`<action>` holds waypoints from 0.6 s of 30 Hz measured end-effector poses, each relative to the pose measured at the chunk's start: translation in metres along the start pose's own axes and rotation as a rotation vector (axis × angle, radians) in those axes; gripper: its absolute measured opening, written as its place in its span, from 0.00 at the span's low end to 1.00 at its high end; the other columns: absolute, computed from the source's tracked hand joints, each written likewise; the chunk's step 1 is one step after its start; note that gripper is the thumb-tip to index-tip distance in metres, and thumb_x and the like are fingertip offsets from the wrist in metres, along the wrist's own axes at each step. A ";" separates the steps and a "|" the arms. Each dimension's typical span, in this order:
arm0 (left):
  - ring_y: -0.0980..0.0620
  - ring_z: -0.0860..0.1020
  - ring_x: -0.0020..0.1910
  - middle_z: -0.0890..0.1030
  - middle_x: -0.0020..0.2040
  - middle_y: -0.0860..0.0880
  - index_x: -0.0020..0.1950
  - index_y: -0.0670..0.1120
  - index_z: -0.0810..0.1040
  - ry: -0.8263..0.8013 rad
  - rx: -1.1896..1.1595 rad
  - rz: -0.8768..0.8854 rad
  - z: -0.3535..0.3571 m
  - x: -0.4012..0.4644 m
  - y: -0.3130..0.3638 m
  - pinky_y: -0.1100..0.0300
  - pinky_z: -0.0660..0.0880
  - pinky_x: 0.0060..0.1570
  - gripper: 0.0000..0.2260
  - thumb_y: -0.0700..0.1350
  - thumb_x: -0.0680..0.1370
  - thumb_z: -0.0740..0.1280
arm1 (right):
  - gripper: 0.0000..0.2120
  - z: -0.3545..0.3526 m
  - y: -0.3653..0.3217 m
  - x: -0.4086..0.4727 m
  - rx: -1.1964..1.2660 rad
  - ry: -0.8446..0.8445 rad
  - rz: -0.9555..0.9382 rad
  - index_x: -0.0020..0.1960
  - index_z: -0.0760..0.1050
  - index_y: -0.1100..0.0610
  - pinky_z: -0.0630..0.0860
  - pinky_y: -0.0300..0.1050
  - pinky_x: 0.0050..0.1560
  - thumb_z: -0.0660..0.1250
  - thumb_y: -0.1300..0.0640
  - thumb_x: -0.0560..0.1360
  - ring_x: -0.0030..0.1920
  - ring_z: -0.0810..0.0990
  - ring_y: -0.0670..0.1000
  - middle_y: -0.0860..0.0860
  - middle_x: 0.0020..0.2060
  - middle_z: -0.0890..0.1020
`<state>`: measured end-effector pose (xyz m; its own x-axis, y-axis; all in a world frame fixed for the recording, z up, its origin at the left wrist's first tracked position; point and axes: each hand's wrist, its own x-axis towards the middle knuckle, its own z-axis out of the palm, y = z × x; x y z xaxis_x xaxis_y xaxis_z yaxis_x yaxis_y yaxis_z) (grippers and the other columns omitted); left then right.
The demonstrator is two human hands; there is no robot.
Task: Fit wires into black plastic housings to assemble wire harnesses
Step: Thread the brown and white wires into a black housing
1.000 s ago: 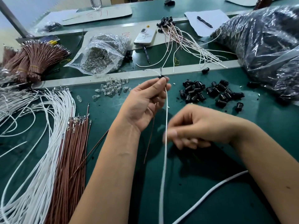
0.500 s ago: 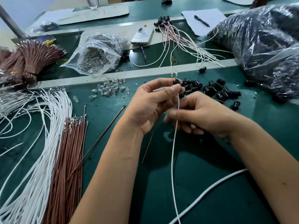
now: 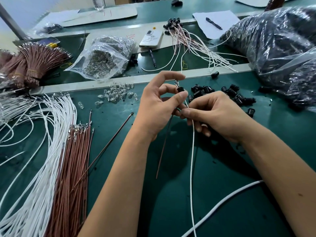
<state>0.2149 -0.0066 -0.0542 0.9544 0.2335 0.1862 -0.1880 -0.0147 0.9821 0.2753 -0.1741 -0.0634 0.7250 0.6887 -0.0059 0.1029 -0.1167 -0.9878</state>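
Just above the middle of the frame, a small black housing sits pinched between the thumb and a fingertip of the left hand, with a metal terminal showing above its top. A white wire runs down out of it toward the lower edge of the frame, and the right hand pinches that wire just below the housing, fingers curled round it. A brown wire hangs from under the left hand's fingers; whether it is seated in the housing cannot be told.

By the look of them, both wires are light and limp along their length, so they will buckle if pushed from far back. The sound hold is close behind the terminal, where the short free length stays stiff enough to drive in. The housing is small, hard and likely slick, best held by its sides so the opening stays free. The terminal looks thin enough to bend.

Right of the hands lies a loose heap of black housings. Above and left, small clear bulbs are scattered on the green table. Along the left edge lie a sheaf of white wires and, beside it, a bundle of brown wires. Finished harnesses lie fanned near the top centre.
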 end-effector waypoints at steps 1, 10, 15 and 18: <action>0.44 0.82 0.33 0.77 0.43 0.41 0.60 0.44 0.77 0.010 0.010 0.006 0.000 0.000 0.000 0.55 0.79 0.35 0.13 0.34 0.77 0.72 | 0.12 -0.001 0.000 0.000 -0.002 0.002 0.011 0.42 0.83 0.65 0.70 0.37 0.20 0.75 0.54 0.73 0.25 0.76 0.48 0.57 0.31 0.81; 0.42 0.85 0.39 0.87 0.45 0.42 0.55 0.41 0.76 0.065 -0.032 0.043 0.000 0.001 -0.002 0.53 0.82 0.40 0.13 0.33 0.74 0.75 | 0.09 0.000 0.002 0.002 0.113 0.069 0.027 0.47 0.83 0.66 0.76 0.39 0.24 0.71 0.60 0.79 0.29 0.82 0.51 0.55 0.31 0.81; 0.43 0.86 0.44 0.87 0.45 0.43 0.59 0.42 0.77 0.059 -0.033 0.056 0.003 -0.001 -0.002 0.49 0.83 0.49 0.16 0.33 0.73 0.75 | 0.06 0.005 0.002 0.002 0.141 0.120 -0.033 0.41 0.85 0.59 0.76 0.37 0.25 0.74 0.59 0.75 0.28 0.83 0.52 0.56 0.30 0.82; 0.42 0.86 0.43 0.87 0.46 0.42 0.62 0.42 0.76 0.055 -0.052 0.048 0.006 -0.001 -0.001 0.47 0.83 0.51 0.19 0.33 0.73 0.75 | 0.08 0.006 0.001 0.004 0.166 0.150 -0.055 0.41 0.85 0.60 0.76 0.37 0.24 0.75 0.55 0.71 0.27 0.83 0.51 0.55 0.30 0.82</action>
<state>0.2153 -0.0128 -0.0556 0.9300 0.2872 0.2294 -0.2463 0.0234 0.9689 0.2741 -0.1675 -0.0653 0.8155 0.5756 0.0600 0.0406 0.0466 -0.9981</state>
